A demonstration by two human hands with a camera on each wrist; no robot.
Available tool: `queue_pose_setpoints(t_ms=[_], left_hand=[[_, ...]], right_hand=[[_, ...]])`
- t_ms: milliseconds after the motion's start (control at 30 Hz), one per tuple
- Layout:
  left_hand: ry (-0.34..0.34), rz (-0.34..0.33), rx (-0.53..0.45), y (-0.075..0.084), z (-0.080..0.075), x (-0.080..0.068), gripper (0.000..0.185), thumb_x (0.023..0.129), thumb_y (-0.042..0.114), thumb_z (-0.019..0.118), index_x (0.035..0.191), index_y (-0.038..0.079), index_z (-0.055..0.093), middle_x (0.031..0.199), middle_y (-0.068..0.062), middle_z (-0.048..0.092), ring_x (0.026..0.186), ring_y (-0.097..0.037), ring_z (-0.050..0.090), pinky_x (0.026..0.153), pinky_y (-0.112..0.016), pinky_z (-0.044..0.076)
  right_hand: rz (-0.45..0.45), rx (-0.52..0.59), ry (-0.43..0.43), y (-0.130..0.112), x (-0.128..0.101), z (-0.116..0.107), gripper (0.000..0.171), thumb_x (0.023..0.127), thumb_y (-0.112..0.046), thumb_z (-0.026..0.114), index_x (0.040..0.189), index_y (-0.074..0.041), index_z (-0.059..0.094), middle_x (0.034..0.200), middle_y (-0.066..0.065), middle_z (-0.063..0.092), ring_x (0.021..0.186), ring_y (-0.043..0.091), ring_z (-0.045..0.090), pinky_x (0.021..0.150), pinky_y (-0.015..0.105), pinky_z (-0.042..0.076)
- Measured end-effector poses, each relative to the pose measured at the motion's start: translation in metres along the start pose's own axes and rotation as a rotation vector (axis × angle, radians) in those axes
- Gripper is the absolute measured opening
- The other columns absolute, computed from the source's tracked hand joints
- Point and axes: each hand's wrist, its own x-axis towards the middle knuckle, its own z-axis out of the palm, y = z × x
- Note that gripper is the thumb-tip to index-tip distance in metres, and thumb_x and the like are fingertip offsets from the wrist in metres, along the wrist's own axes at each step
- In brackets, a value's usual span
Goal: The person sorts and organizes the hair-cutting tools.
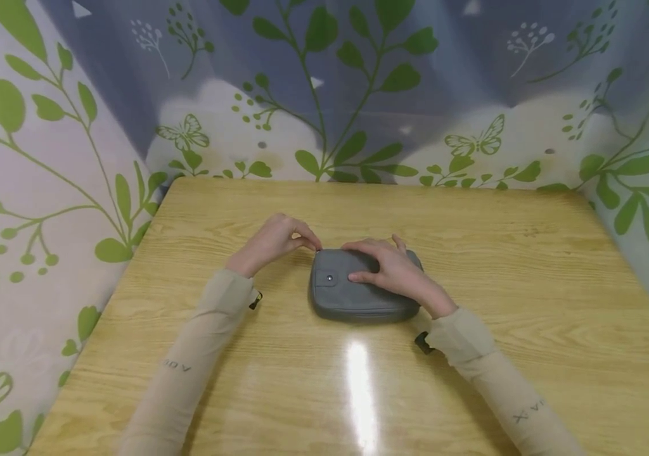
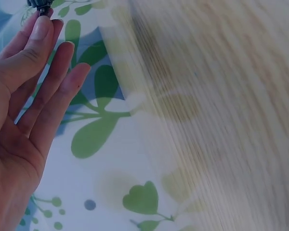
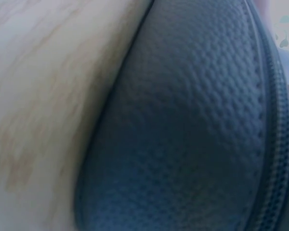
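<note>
A grey-blue pouch (image 1: 353, 297) of pebbled leather lies flat on the table, with a snap tab (image 1: 329, 278) on its left end. At the pouch's far left corner my left hand (image 1: 273, 244) pinches a small dark zipper pull (image 2: 41, 7) between thumb and forefinger; the other fingers are loosely extended. My right hand (image 1: 390, 269) holds the pouch from above, thumb on its top and fingers over the far edge. The fingertips there are partly hidden. Up close in the right wrist view, a zipper (image 3: 278, 130) runs along the pouch's side and looks shut.
The pouch is on a wood-grain table (image 1: 244, 392) with a bright light reflection near its front. A leaf-patterned curtain (image 1: 216, 139) hangs along the far edge and both sides. Straps with dark buckles (image 1: 424, 342) show at both cuffs.
</note>
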Motion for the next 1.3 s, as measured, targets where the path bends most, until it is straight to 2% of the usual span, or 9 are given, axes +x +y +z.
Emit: queue_pose_setpoints(t_ms=[167, 367, 500, 667, 833, 933, 1033, 1167, 1300], left_hand=[[0.001, 0.015, 0.007, 0.003, 0.004, 0.011, 0.009, 0.09, 0.013, 0.075, 0.093, 0.015, 0.083, 0.095, 0.002, 0.078, 0.094, -0.016, 0.073, 0.089, -0.034, 0.056], [-0.02, 0.066, 0.025, 0.007, 0.01, 0.024, 0.009, 0.09, 0.014, 0.074, 0.092, 0.014, 0.082, 0.095, 0.002, 0.078, 0.092, -0.014, 0.072, 0.089, -0.032, 0.055], [-0.031, 0.057, 0.046, 0.009, 0.011, 0.026, 0.009, 0.09, 0.014, 0.073, 0.091, 0.014, 0.082, 0.095, 0.002, 0.078, 0.092, -0.015, 0.072, 0.089, -0.032, 0.055], [-0.044, -0.045, 0.098, 0.016, 0.01, 0.022, 0.011, 0.093, 0.011, 0.072, 0.095, 0.015, 0.082, 0.099, 0.001, 0.078, 0.097, -0.017, 0.072, 0.09, -0.035, 0.055], [-0.049, -0.151, 0.164, 0.027, 0.015, 0.009, 0.013, 0.098, 0.015, 0.068, 0.103, 0.014, 0.081, 0.102, 0.0, 0.078, 0.094, -0.017, 0.072, 0.085, -0.036, 0.056], [-0.032, -0.191, 0.171, 0.033, 0.022, -0.001, 0.018, 0.101, 0.014, 0.064, 0.11, 0.013, 0.079, 0.107, -0.004, 0.077, 0.094, -0.018, 0.072, 0.083, -0.036, 0.057], [0.003, -0.219, 0.162, 0.039, 0.03, -0.01, 0.023, 0.104, 0.011, 0.058, 0.117, 0.01, 0.076, 0.114, -0.007, 0.075, 0.1, -0.021, 0.072, 0.086, -0.037, 0.058], [0.063, -0.296, 0.074, 0.048, 0.04, -0.021, 0.028, 0.107, 0.011, 0.051, 0.127, 0.007, 0.071, 0.118, -0.013, 0.073, 0.1, -0.028, 0.072, 0.086, -0.043, 0.057], [0.105, -0.407, -0.137, 0.061, 0.049, -0.029, 0.035, 0.108, 0.015, 0.048, 0.139, 0.003, 0.06, 0.129, -0.02, 0.066, 0.111, -0.035, 0.066, 0.094, -0.049, 0.053]], right_hand=[[-0.004, -0.005, -0.005, -0.001, -0.001, -0.002, 0.06, 0.091, -0.037, 0.077, 0.144, -0.017, 0.058, 0.143, 0.01, 0.06, 0.137, 0.033, 0.049, 0.116, 0.071, 0.004], [-0.004, -0.004, 0.003, -0.003, -0.003, -0.002, 0.061, 0.09, -0.036, 0.078, 0.143, -0.016, 0.059, 0.143, 0.011, 0.06, 0.136, 0.034, 0.049, 0.115, 0.072, 0.005], [0.008, -0.001, 0.008, -0.004, -0.003, -0.002, 0.06, 0.089, -0.036, 0.078, 0.143, -0.016, 0.059, 0.143, 0.011, 0.059, 0.136, 0.034, 0.049, 0.115, 0.072, 0.006], [0.012, 0.003, -0.007, -0.004, -0.002, -0.003, 0.062, 0.091, -0.037, 0.076, 0.145, -0.016, 0.057, 0.145, 0.01, 0.058, 0.137, 0.033, 0.049, 0.116, 0.07, 0.008], [0.012, -0.039, -0.01, -0.003, -0.009, -0.004, 0.062, 0.094, -0.042, 0.072, 0.148, -0.018, 0.054, 0.147, 0.008, 0.056, 0.138, 0.032, 0.048, 0.117, 0.069, 0.01], [0.047, -0.079, 0.02, -0.001, -0.019, -0.006, 0.064, 0.094, -0.044, 0.071, 0.149, -0.018, 0.053, 0.148, 0.01, 0.054, 0.14, 0.035, 0.044, 0.117, 0.069, 0.011], [0.108, -0.071, 0.061, 0.001, -0.032, -0.008, 0.07, 0.095, -0.04, 0.071, 0.153, -0.012, 0.045, 0.152, 0.018, 0.048, 0.142, 0.042, 0.038, 0.117, 0.067, 0.017], [0.214, 0.054, 0.109, 0.005, -0.05, -0.01, 0.078, 0.098, -0.027, 0.069, 0.159, -0.001, 0.027, 0.157, 0.029, 0.032, 0.144, 0.049, 0.029, 0.115, 0.065, 0.026], [0.297, 0.168, 0.149, 0.007, -0.062, -0.007, 0.079, 0.101, -0.021, 0.064, 0.16, 0.003, 0.017, 0.158, 0.035, 0.023, 0.145, 0.052, 0.026, 0.115, 0.065, 0.027]])
